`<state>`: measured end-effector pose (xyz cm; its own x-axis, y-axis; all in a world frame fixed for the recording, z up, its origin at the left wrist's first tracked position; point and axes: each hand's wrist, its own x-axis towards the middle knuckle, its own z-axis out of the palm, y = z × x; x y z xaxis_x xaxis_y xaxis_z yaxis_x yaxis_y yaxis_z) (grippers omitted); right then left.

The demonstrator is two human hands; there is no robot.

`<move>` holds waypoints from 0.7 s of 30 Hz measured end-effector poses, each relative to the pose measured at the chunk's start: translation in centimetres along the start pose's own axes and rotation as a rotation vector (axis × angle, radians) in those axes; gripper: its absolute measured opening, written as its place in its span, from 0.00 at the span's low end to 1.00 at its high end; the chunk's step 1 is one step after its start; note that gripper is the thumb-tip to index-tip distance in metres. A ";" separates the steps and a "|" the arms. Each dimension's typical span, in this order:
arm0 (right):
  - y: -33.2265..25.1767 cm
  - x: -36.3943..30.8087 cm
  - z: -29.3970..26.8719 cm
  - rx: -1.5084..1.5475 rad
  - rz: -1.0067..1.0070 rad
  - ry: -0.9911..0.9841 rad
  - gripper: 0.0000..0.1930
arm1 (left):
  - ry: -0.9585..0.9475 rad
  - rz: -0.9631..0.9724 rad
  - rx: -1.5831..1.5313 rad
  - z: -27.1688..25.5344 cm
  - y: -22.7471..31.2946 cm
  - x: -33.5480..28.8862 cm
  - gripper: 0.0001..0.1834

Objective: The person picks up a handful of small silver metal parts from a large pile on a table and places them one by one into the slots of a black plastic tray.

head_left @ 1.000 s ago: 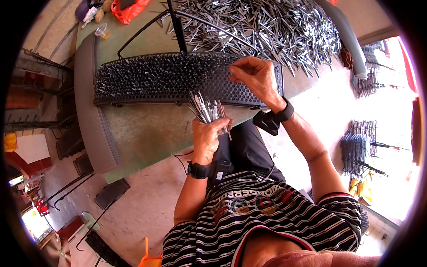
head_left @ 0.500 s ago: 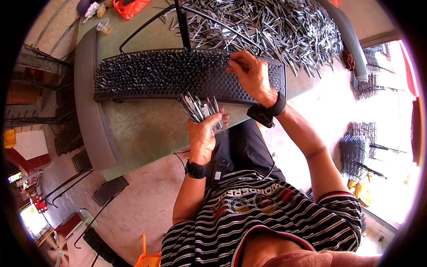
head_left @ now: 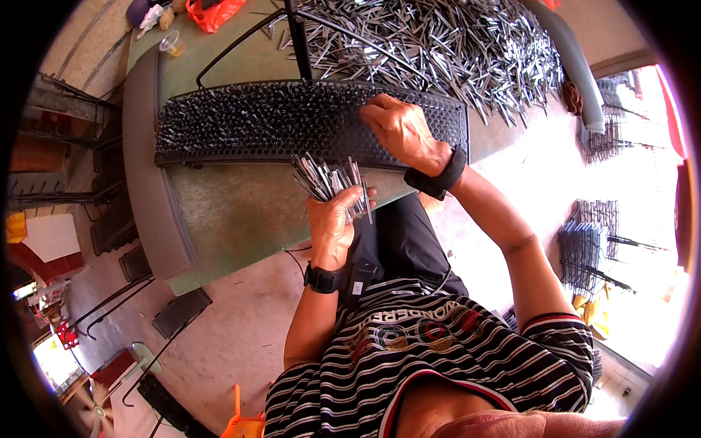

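A long black perforated tray (head_left: 431,120) lies across the table, its left and middle holes filled with upright thin metal pieces (head_left: 241,120). Bare holes show toward its right end. My left hand (head_left: 336,219) is closed round a bundle of slim metal rods (head_left: 321,175) just in front of the tray's near edge. Over the tray, where the filled part meets the bare holes, my right hand (head_left: 400,131) is bent with its fingers pinched together. Whatever its fingertips hold is hidden or too small to make out.
Behind the tray a big heap of loose metal rods (head_left: 438,51) covers the green table (head_left: 234,212). A black metal frame (head_left: 299,44) rises at the tray's back. A plastic cup (head_left: 172,45) and a red bag (head_left: 213,13) sit far left. Grey padded strips (head_left: 157,182) line the left edge.
My right hand has moved slightly left and down over the tray, its fingers turned toward the holes. My left hand stays nearly still with the bundle.
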<state>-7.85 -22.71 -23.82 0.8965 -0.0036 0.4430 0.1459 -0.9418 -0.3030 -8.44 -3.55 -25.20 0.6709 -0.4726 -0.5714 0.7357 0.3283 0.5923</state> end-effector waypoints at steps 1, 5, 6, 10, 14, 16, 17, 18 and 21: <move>-0.5 0.0 -0.3 0.098 0.094 0.019 0.06 | 0.005 0.007 -0.028 0.2 0.1 -0.1 0.11; -2.5 -1.1 -1.8 0.497 0.332 -0.230 0.09 | 0.001 0.011 -0.005 0.4 0.1 0.1 0.12; -2.8 -1.3 -2.2 0.598 0.354 -0.374 0.10 | 0.008 0.010 0.001 0.4 0.0 0.2 0.12; -4.3 -2.4 -2.7 0.632 0.555 -0.344 0.10 | 0.017 0.017 -0.011 1.0 -0.1 0.3 0.11; -4.9 -4.1 -2.0 0.641 0.401 -0.204 0.09 | 0.045 0.083 -0.044 1.0 -0.3 0.4 0.11; -4.8 -4.2 -2.0 0.721 0.574 -0.327 0.08 | 0.027 0.133 -0.003 0.8 -0.6 0.6 0.12; -4.5 -4.2 -1.7 0.757 0.628 -0.355 0.08 | 0.000 0.173 0.037 0.9 -0.7 0.4 0.11; -4.3 -4.3 -1.6 0.793 0.682 -0.383 0.08 | -0.001 0.176 0.055 0.9 -0.8 0.4 0.11; -4.6 -4.2 -1.5 0.811 0.645 -0.306 0.07 | 0.002 0.174 0.051 0.4 -0.9 0.6 0.11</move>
<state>-12.97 -18.89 -23.03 0.9535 -0.2291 -0.1958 -0.2586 -0.2885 -0.9219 -8.73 -4.49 -25.82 0.7877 -0.4108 -0.4591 0.6033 0.3633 0.7100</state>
